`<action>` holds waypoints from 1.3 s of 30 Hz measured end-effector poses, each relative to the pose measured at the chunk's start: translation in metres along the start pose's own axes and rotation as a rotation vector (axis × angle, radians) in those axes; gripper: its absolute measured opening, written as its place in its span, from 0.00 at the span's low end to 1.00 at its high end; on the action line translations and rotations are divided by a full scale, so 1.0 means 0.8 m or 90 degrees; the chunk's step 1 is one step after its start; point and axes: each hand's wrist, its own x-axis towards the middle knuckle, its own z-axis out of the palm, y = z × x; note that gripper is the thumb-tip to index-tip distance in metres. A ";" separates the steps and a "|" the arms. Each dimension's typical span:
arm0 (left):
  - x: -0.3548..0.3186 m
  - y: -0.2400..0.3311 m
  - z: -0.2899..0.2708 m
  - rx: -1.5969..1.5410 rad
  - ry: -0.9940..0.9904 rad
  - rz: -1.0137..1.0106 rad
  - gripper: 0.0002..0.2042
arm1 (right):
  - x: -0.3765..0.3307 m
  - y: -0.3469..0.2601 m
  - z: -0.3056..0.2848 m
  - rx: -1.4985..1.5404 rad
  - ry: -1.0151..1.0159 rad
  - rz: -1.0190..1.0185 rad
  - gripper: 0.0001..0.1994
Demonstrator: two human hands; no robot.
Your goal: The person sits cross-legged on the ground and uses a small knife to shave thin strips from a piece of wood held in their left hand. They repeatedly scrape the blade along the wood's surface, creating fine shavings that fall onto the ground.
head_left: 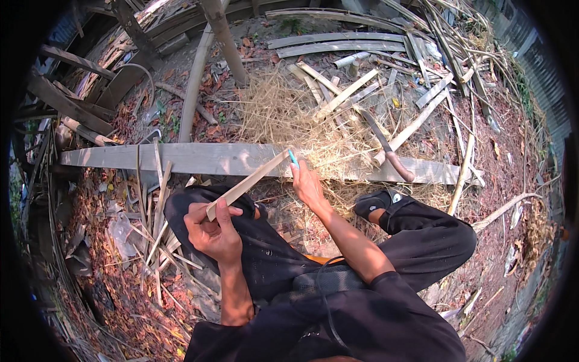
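My left hand [216,234] is closed around the near end of a flat, pale bamboo strip [252,181], in front of my left knee. The strip slants up and to the right, its far end above the grey wooden plank [211,158]. At that far end my right hand [309,187] is closed on a slim turquoise object [293,157]. Its tip touches or nearly touches the strip; its kind is too small to make out. To the right, a machete with a dark curved blade and brown handle [398,166] lies across the plank.
Beyond the plank lie a heap of straw-like shavings [277,108], cut bamboo pieces [347,95] and long bent slats [338,46]. Wooden posts [224,42] stand at the far left. Thin strips [158,226] lie beside my left knee. A long branch [506,210] lies at the right.
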 end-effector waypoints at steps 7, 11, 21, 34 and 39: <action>-0.008 0.002 -0.004 0.019 0.019 -0.035 0.08 | -0.005 0.050 0.036 -0.081 -0.002 0.051 0.22; -0.007 0.005 -0.008 -0.016 0.048 -0.055 0.09 | 0.007 0.015 0.034 -0.051 -0.044 0.032 0.22; -0.005 -0.001 -0.005 -0.042 0.054 -0.051 0.09 | 0.017 0.085 0.046 -0.148 0.040 0.018 0.23; -0.008 0.000 -0.018 -0.014 -0.052 0.039 0.10 | -0.077 -0.096 -0.071 0.089 -0.035 -0.365 0.10; -0.012 -0.004 -0.016 -0.002 -0.089 0.083 0.10 | -0.094 -0.081 -0.075 -0.013 -0.016 -0.320 0.10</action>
